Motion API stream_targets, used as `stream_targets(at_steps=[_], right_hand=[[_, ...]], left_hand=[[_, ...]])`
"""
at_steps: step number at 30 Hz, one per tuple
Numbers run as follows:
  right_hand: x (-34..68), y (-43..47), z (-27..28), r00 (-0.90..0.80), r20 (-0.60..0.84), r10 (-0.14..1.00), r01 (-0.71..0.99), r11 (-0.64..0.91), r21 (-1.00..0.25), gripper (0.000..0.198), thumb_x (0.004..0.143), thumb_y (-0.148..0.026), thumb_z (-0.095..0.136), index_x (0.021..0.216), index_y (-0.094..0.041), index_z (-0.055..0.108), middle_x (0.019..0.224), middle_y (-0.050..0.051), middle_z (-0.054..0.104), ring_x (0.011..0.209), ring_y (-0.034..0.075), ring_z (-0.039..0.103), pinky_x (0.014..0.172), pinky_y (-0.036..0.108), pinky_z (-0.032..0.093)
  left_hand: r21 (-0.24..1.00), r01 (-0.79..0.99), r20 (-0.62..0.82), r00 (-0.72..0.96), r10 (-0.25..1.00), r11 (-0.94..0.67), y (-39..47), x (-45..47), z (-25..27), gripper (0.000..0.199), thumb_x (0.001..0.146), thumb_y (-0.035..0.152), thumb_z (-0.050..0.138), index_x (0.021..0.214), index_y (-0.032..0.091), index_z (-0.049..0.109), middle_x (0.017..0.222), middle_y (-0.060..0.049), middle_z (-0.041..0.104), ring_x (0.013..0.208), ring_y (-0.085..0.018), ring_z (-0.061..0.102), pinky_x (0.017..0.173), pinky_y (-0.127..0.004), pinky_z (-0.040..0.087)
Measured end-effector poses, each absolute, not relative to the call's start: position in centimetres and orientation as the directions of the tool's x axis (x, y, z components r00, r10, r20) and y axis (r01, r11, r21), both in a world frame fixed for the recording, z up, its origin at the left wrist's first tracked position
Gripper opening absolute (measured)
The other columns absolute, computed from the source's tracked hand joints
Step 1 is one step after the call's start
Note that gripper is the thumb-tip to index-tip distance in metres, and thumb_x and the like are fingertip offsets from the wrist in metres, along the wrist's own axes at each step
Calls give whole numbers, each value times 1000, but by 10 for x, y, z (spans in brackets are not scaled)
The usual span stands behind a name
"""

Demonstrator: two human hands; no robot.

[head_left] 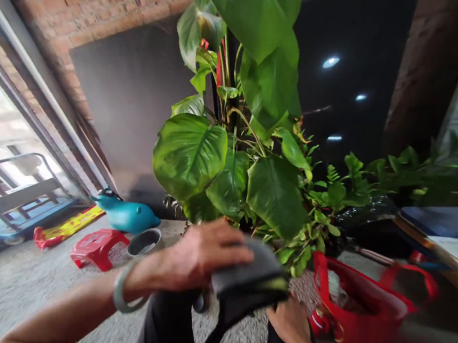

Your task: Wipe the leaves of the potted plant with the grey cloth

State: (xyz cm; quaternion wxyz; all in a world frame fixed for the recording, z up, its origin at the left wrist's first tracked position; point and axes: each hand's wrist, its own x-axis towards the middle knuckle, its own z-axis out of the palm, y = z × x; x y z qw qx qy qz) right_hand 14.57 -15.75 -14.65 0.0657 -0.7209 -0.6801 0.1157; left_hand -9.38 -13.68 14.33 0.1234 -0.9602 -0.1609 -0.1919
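My left hand point(211, 251), a pale bangle point(121, 287) on its wrist, is closed on a dark grey and black cloth point(248, 276) with a yellow-green patch. A loose end of the cloth hangs down between my knees, and motion blurs it. My right hand point(291, 319) is low beside my right knee, close to the cloth's right edge. Its fingertips are hidden, so I cannot tell whether it holds anything. Just beyond both hands stands a tall plant with broad green leaves point(191, 152); its base is mostly covered.
A red bag point(374, 317) stands to my right, below a table edge point(446, 261). On the left are a red stool point(97, 246), a dark bucket point(146, 241), a teal animal-shaped toy point(127, 215) and a blue platform trolley point(31, 214). Dark panels point(123, 100) lean behind the plant.
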Motion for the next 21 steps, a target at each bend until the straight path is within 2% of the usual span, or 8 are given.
stream_targets(at_steps=[3, 5, 8, 10, 12, 14, 16, 21], right_hand=[[140, -156, -143, 41, -75, 996, 972, -57, -229, 26, 95, -19, 55, 103, -23, 79, 118, 12, 79, 123, 32, 69, 98, 44, 48], [136, -157, -140, 38, -78, 996, 973, -55, -226, 26, 95, -18, 55, 103, -23, 79, 119, 12, 79, 123, 32, 68, 99, 44, 48], [134, -160, -137, 36, -83, 996, 969, -55, -241, 25, 96, -19, 55, 104, -22, 79, 121, 13, 79, 124, 33, 68, 100, 46, 48], [137, -163, -138, 35, -77, 996, 967, -54, -248, 25, 95, -19, 56, 105, -21, 79, 121, 13, 79, 124, 33, 68, 99, 46, 48], [142, -165, -141, 24, -57, 998, 969, -37, -243, 25, 96, -20, 56, 105, -21, 79, 120, 14, 79, 124, 34, 68, 97, 46, 48], [147, -166, -145, 13, -38, 999, 973, -22, -231, 26, 96, -20, 54, 105, -20, 78, 119, 14, 79, 124, 34, 68, 96, 45, 49], [149, -165, -148, 20, -43, 999, 973, -29, -230, 26, 97, -20, 53, 103, -20, 78, 117, 13, 79, 122, 34, 68, 95, 45, 48], [145, -160, -148, 49, -70, 996, 970, -64, -233, 22, 96, -20, 56, 101, -22, 78, 113, 11, 79, 119, 31, 69, 93, 42, 47]], left_hand=[[-296, 610, 884, 467, 31, -735, -110, -101, 216, 31, 98, 31, 68, 129, 30, 72, 125, -8, 72, 113, -27, 67, 99, -44, 57], [-218, 750, 953, 302, 29, -625, -76, -107, 226, 32, 99, 29, 63, 130, 26, 73, 126, -9, 70, 119, -30, 64, 104, -48, 54], [-206, 776, 834, 458, 308, -596, -47, -113, 177, 32, 93, 18, 60, 120, 22, 77, 118, -9, 71, 113, -29, 64, 97, -44, 57], [-175, 704, 464, 676, 572, -688, -55, -117, 123, 33, 88, 10, 59, 108, 24, 80, 104, -8, 73, 104, -27, 67, 88, -37, 58], [-35, 552, 41, 834, 551, -833, -80, -120, 78, 39, 80, 6, 61, 101, 34, 80, 101, -2, 75, 105, -24, 69, 89, -33, 58], [88, 431, -138, 898, 417, -898, -102, -122, 56, 52, 75, 4, 62, 109, 39, 80, 101, 0, 77, 105, -23, 70, 91, -32, 57], [110, 416, -103, 908, 406, -902, -109, -121, 61, 56, 77, 7, 63, 118, 41, 79, 109, -2, 78, 108, -24, 70, 94, -33, 57], [46, 748, 371, 602, 707, -662, -47, -109, 93, 52, 91, 17, 56, 138, 31, 74, 138, -8, 72, 125, -27, 65, 104, -39, 56]])
